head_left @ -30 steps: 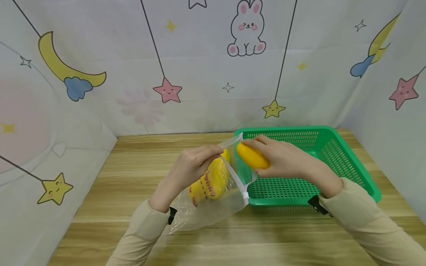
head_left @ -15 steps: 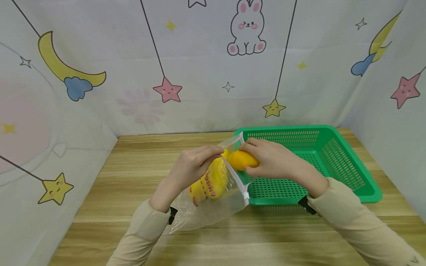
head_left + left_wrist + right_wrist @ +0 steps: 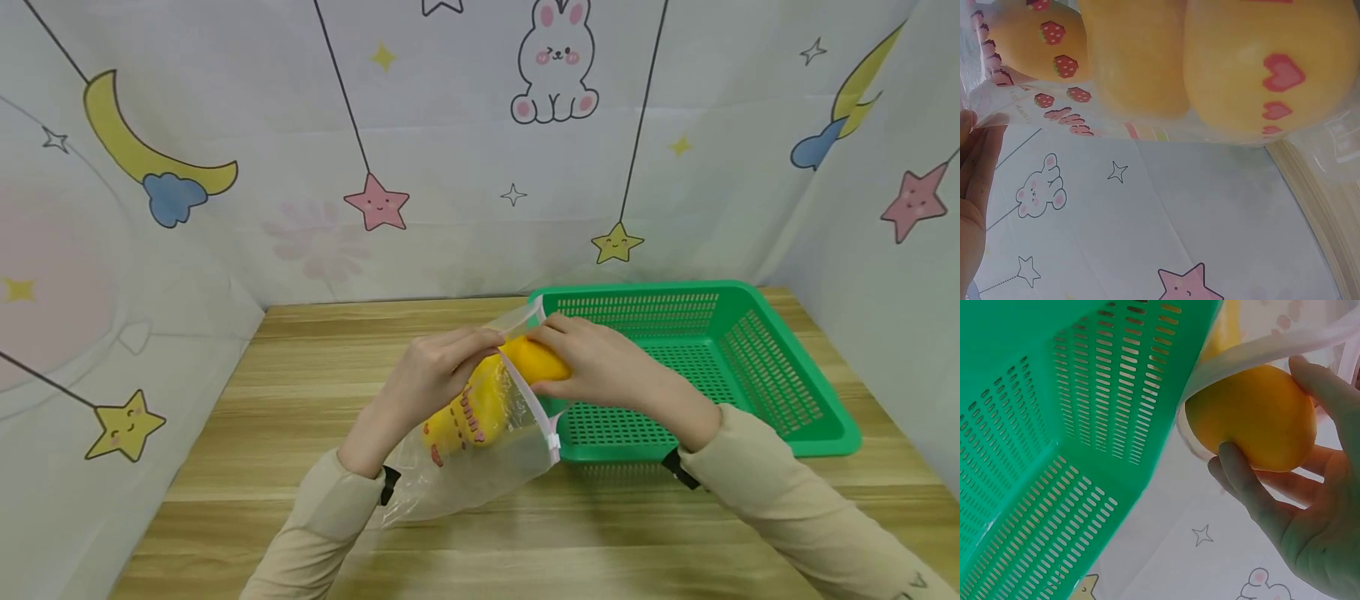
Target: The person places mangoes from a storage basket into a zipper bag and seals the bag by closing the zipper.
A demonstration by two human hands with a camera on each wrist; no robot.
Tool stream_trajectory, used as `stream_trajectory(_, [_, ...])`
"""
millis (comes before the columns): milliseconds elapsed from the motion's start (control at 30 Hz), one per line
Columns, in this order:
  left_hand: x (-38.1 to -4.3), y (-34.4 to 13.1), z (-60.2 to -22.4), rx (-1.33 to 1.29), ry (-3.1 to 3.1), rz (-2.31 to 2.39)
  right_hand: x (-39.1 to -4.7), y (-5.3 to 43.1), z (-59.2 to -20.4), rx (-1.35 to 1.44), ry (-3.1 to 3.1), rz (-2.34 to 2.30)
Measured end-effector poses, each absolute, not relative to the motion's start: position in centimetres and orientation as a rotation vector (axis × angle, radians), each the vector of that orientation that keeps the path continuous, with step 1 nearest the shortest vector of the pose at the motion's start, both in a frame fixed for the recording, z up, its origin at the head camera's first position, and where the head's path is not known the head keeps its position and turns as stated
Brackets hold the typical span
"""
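A clear zip bag [image 3: 480, 479] with printed strawberries and hearts lies tilted on the table, its white-edged mouth facing right. My left hand [image 3: 435, 367] pinches the upper rim of that mouth. Several yellow mangoes [image 3: 1138, 59] show through the plastic in the left wrist view. With fingers and thumb around it, my right hand [image 3: 611, 362] holds another mango [image 3: 1254, 419] at the opening. Its front end is inside the white rim, and the back end stays between the fingertips. A white slider [image 3: 554, 442] sits at the lower corner of the mouth.
Right behind the right hand stands a green slotted basket [image 3: 806, 358], its left side close against the bag's mouth. The wooden table [image 3: 322, 400] ends at a white cloth backdrop [image 3: 450, 250] printed with stars, moons and a rabbit.
My right hand has moved left, carrying the mango from over the basket's left edge into the bag's mouth. The left hand and the bag have hardly moved.
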State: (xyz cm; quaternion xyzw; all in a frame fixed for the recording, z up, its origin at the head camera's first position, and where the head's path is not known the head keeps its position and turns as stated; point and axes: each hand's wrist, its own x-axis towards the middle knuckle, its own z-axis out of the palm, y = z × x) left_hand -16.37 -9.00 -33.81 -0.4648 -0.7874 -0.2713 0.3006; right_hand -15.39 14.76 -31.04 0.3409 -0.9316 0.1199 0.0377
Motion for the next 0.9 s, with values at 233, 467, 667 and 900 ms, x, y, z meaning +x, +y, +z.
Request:
stream_trajectory(233, [-16.4, -8.8, -33.8, -1.234, -2.098, -0.721, -15.1, 14.4, -31.4, 1.054, -2.882, 0.446])
stream_trajectory(467, [-16.4, -8.7, -33.8, -1.230, -2.100, -0.706, -14.6, 14.3, -31.5, 1.067, -2.964, 0.555])
stream_trajectory(667, [-16.3, -8.7, -33.8, -1.232, -2.090, -0.704, -14.4, 14.6, -31.3, 1.112, -2.961, 0.630])
stream_trajectory(900, [-16.3, -8.6, -33.7, -1.234, -2.088, -0.697, -14.3, 14.9, -31.4, 1.145, -2.937, 0.677])
